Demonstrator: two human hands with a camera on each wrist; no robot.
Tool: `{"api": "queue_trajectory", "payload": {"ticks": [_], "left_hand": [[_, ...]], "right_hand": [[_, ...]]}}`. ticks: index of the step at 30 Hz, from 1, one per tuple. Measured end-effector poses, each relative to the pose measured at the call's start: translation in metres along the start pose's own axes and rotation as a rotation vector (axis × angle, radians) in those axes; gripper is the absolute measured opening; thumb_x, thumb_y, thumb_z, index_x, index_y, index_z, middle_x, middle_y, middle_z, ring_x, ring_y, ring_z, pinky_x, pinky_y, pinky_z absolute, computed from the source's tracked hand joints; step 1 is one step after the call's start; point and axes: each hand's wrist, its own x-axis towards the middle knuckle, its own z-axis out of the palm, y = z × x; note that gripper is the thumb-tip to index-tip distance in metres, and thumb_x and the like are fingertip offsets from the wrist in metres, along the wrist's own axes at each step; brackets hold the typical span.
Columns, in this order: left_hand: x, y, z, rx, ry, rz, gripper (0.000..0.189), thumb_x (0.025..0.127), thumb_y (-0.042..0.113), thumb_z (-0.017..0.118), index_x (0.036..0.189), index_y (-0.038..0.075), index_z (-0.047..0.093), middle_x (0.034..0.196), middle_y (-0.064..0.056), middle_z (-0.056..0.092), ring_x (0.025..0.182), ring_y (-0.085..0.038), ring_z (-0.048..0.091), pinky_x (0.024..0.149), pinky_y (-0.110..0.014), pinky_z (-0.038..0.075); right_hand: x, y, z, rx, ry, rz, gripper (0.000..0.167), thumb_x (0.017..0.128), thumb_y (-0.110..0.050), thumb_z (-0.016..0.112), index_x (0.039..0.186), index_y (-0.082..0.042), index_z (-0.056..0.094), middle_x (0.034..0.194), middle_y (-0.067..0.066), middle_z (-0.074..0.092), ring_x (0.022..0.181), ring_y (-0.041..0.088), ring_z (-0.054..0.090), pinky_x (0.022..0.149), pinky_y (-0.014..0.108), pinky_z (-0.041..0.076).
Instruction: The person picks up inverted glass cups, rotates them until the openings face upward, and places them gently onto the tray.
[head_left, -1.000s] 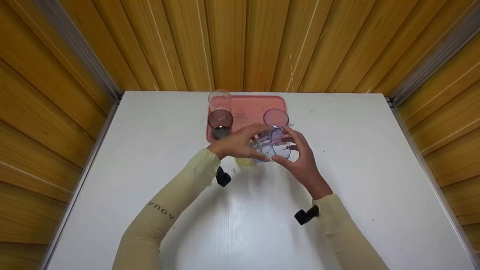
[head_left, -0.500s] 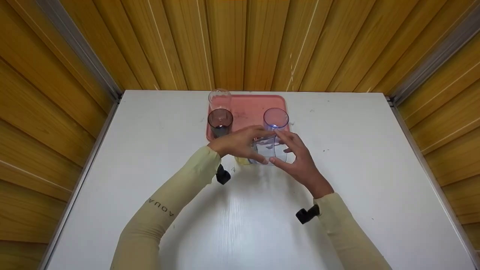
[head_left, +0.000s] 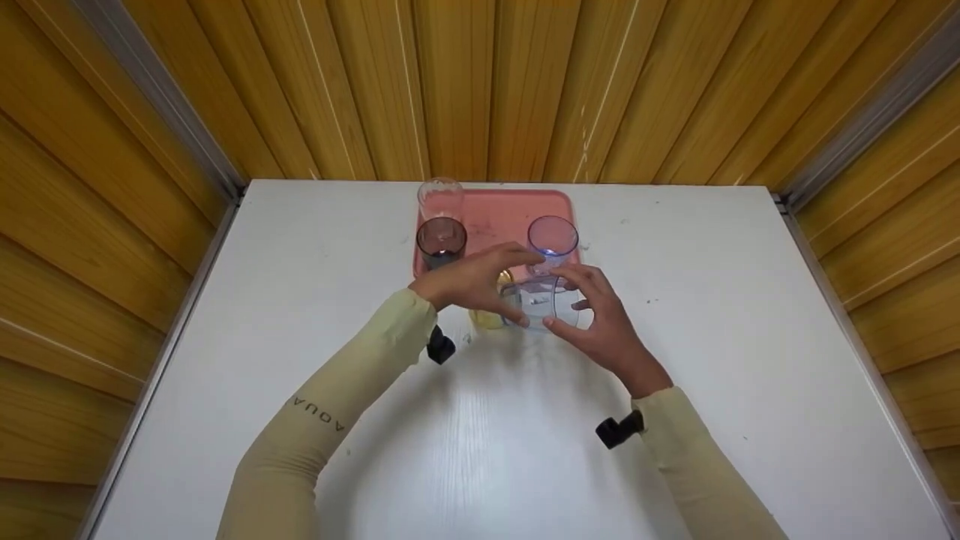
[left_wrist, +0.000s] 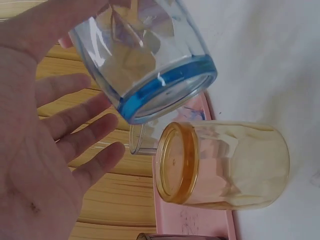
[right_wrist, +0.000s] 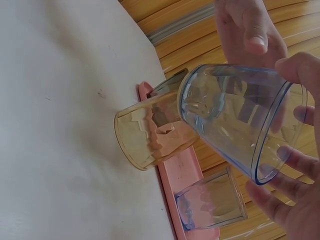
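A clear cup with a blue tint (right_wrist: 230, 110) is held tilted by my right hand (head_left: 604, 322), whose fingers and thumb grip it at the wide rim. Its blue-ringed base points left, close to an amber cup (left_wrist: 240, 165). That amber cup stands upside down, base up, just in front of the tray. My left hand (head_left: 480, 281) is beside the base of the blue-tinted cup, its fingers spread and relaxed. In the left wrist view, the thumb side of this hand overlaps the cup's upper part.
A pink tray (head_left: 495, 214) lies at the back of the white table (head_left: 465, 435). On its left are a dark smoky cup (head_left: 441, 240) and a clear cup (head_left: 441, 199); a purple-blue cup (head_left: 553, 236) stands upright on its right. Wood-look panels (head_left: 450, 90) rise behind.
The blue-tinted cup has tipped further onto its side, its rim now nearly edge-on in the head view. My left hand has drawn slightly left, uncovering more of the amber cup.
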Motion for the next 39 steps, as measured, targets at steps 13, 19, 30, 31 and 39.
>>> {"api": "queue_trajectory", "payload": {"ticks": [13,19,30,31,39], "left_hand": [[-0.002,-0.005,-0.003,0.141,-0.009,-0.108,0.087,0.074,0.028,0.085,0.147,0.033,0.039,0.148,0.001,0.041,0.136,-0.022,0.042,0.108,-0.045,0.043],[0.001,-0.011,0.000,0.227,0.020,-0.113,0.070,0.079,0.025,0.081,0.141,0.025,0.050,0.138,-0.001,0.049,0.125,-0.020,0.052,0.105,-0.038,0.047],[0.009,-0.019,0.008,0.344,0.033,-0.173,0.056,0.084,0.022,0.076,0.136,0.021,0.056,0.131,-0.005,0.053,0.118,-0.021,0.055,0.099,-0.037,0.052],[0.009,-0.019,0.008,0.344,0.033,-0.178,0.056,0.084,0.022,0.076,0.136,0.022,0.056,0.130,-0.005,0.054,0.118,-0.021,0.055,0.099,-0.037,0.052],[0.014,-0.021,0.008,0.265,0.007,-0.224,0.050,0.082,0.021,0.077,0.130,0.022,0.061,0.125,-0.002,0.060,0.116,-0.020,0.059,0.099,-0.041,0.052]], "right_hand": [[-0.002,0.004,-0.011,-0.040,0.010,0.037,0.062,0.081,-0.028,0.078,0.136,-0.034,0.050,0.138,0.000,0.042,0.121,0.027,0.049,0.091,0.048,0.051],[-0.001,0.005,-0.014,-0.050,0.003,0.049,0.062,0.081,-0.028,0.077,0.136,-0.037,0.049,0.137,-0.001,0.043,0.121,0.025,0.049,0.090,0.044,0.051],[0.002,0.007,-0.018,-0.073,0.008,0.030,0.062,0.082,-0.028,0.077,0.137,-0.031,0.050,0.135,0.000,0.043,0.121,0.027,0.049,0.090,0.043,0.051],[0.003,0.007,-0.019,-0.077,0.007,0.030,0.062,0.082,-0.029,0.077,0.137,-0.030,0.050,0.135,0.000,0.043,0.121,0.026,0.049,0.090,0.042,0.051],[0.006,0.006,-0.022,-0.103,0.021,0.024,0.063,0.081,-0.026,0.077,0.138,-0.029,0.050,0.134,0.002,0.044,0.119,0.023,0.050,0.090,0.043,0.051]]}}
